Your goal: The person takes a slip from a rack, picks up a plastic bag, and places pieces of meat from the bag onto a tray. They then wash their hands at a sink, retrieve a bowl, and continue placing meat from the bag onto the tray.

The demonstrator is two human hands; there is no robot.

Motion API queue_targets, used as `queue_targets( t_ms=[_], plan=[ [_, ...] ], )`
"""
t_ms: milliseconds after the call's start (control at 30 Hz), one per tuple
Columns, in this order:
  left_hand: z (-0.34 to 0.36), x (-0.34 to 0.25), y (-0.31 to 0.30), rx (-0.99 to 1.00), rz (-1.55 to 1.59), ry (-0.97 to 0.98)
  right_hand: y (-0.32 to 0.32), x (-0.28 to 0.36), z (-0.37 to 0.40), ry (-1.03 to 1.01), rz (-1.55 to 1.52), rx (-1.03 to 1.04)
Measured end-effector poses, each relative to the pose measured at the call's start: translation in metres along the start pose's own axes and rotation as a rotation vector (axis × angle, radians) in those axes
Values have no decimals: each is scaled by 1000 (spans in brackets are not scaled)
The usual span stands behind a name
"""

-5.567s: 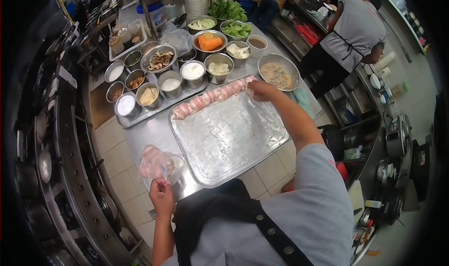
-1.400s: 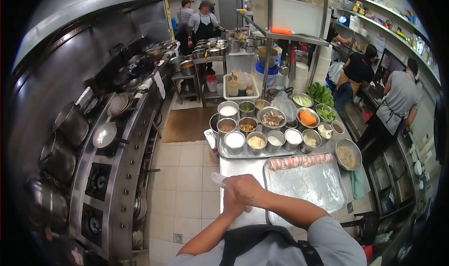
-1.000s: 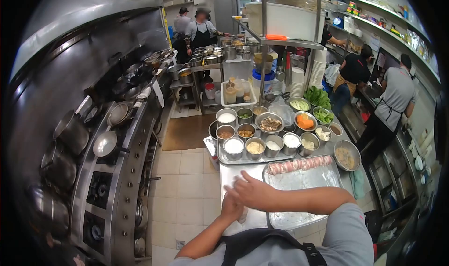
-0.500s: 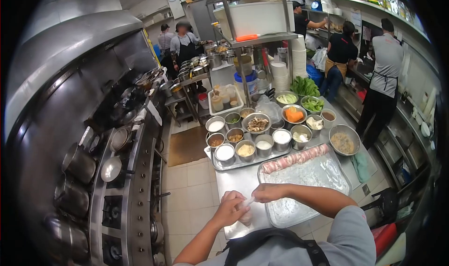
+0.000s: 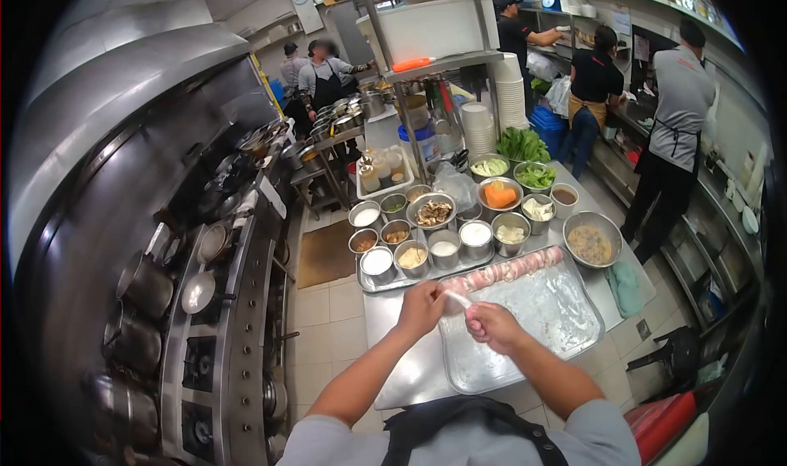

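My left hand (image 5: 422, 308) and my right hand (image 5: 492, 324) are raised over the near left corner of a metal tray (image 5: 525, 335). Between them stretches a whitish twisted strip, perhaps plastic (image 5: 457, 298), pinched by the left fingers and gripped in the right fist. Just beyond my hands, a row of pinkish-white meat rolls (image 5: 512, 270) lies along the far edge of the tray. What hangs under the left fingers is too unclear to name.
Metal bowls of ingredients, one with mushrooms (image 5: 433, 212) and one with carrots (image 5: 498, 194), stand beyond. A bowl of mixture (image 5: 592, 240) and a green cloth (image 5: 625, 288) lie right. Stove (image 5: 217, 335) at left. Several people work farther back.
Both hands have moved forward and up, from the table's near edge to above the tray's left side. The whitish strip between them now shows more fully. The view has shifted slightly.
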State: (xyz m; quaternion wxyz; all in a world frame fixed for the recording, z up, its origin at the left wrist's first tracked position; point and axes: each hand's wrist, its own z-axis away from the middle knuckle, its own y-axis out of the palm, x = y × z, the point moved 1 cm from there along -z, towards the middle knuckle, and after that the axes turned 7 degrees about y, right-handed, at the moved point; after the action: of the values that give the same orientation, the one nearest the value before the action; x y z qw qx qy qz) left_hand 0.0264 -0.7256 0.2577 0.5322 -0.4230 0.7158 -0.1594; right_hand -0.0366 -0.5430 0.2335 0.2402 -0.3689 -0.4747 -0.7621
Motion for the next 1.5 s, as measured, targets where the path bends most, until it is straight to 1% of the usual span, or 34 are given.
queue_targets(
  t_ms=[33,67,100,167,200,267,300,367,400,433,500,533,600,633,700,767,833,900,933,967,1000,1033,1100,1133,1167,1233,1267,1333,1367,1433,1467,1500],
  plan=[
    [-12,-15,4,-58,215,25,8,-2,7,-99,-214,79],
    [-21,-31,3,-116,431,51,18,-6,10,-153,-387,159],
    [-25,-52,-3,-124,431,53,32,-6,14,-225,-501,255],
    [-28,-101,-22,-149,699,230,51,3,20,-292,-546,433],
    [-30,-113,-34,-148,697,226,53,6,16,-290,-551,433],
    [-27,-126,-60,-30,710,453,54,15,6,-320,-459,426],
    [-22,-127,-68,-32,711,452,50,24,5,-318,-458,425],
    [-11,-124,-81,164,592,375,36,49,5,-422,181,162],
    [-4,-120,-87,116,522,456,36,62,6,-531,370,200],
    [6,-111,-93,105,523,454,37,76,3,-571,581,320],
    [30,-83,-97,44,445,330,58,89,4,-762,1009,231],
    [42,-68,-92,27,448,322,64,85,-2,-753,1016,246],
    [73,-27,-81,-91,450,105,78,69,-19,-846,1349,150],
    [88,-11,-70,-177,450,10,89,55,-27,-810,1368,116],
    [116,27,-42,-360,527,-123,99,19,-51,-699,1209,71],
    [136,55,-13,-597,397,-108,116,-7,-60,-576,1257,-25],
    [151,60,-10,-693,384,-178,109,-46,-85,-664,1281,-42],
    [166,76,0,-770,316,-162,106,-71,-99,-586,1268,-53],
    [172,82,5,-817,361,-219,111,-82,-104,-568,1291,35],
    [179,87,8,-856,413,-264,113,-92,-108,-442,1199,-37],
    [187,83,1,-800,563,-416,115,-101,-110,-315,1109,-126],
    [195,87,2,-842,563,-434,116,-110,-114,-302,1133,-87],
    [196,96,11,-870,639,-508,111,-124,-126,-258,1032,-105],
    [197,102,16,-896,611,-511,110,-129,-130,-304,1056,-117],
    [198,109,19,-913,607,-517,112,-135,-130,-300,1064,-99],
    [196,118,26,-874,719,-484,109,-141,-128,-341,832,-155],
    [195,122,29,-882,717,-484,101,-144,-127,-341,835,-148],
    [194,127,31,-900,742,-559,96,-145,-127,-423,1185,-140],
    [194,129,31,-903,738,-554,94,-145,-128,-429,1183,-137],
    [196,117,26,-884,810,-634,102,-140,-119,-636,1305,5],
    [198,112,20,-830,826,-671,100,-140,-118,-654,1293,9],
    [197,113,20,-821,830,-669,100,-140,-117,-653,1294,-2]
  ],
)
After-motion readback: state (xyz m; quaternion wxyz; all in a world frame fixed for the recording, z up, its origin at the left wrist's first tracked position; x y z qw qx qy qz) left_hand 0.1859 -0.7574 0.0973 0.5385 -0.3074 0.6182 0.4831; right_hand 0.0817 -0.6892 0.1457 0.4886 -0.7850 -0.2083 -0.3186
